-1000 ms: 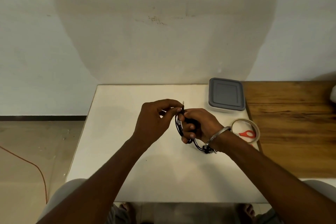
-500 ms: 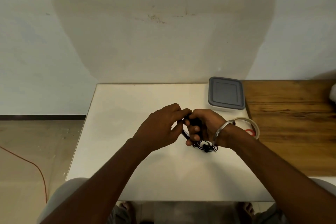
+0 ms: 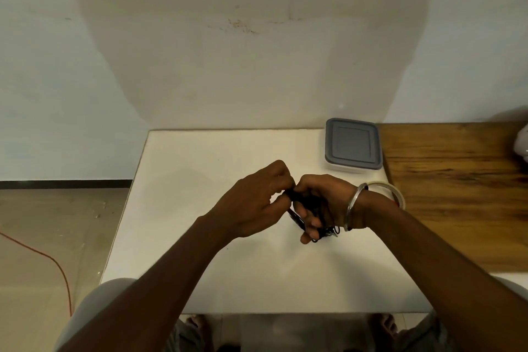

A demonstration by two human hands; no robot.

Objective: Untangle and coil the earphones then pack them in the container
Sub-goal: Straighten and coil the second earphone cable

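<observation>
Hands [image 3: 288,203] closer; white table [image 3: 200,166], wall.

plain home rm: bare wall [image 3: 257,37], small white table [image 3: 200,157], wood bench [image 3: 457,194].

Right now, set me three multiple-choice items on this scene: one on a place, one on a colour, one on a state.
1. Where does the container stand?
A. far right corner of the white table
B. on the floor
C. near left corner

2. What colour is its lid?
A. red
B. grey
C. yellow

3. In what state are the earphones?
A. packed in the container
B. flat on the table
C. bunched in both hands

Key: 1 A, it sits at the far edge beside the wooden top. 2 B, the lid is plain grey. 3 C, the left hand and right hand grip the black cord while the lid is on.
</observation>
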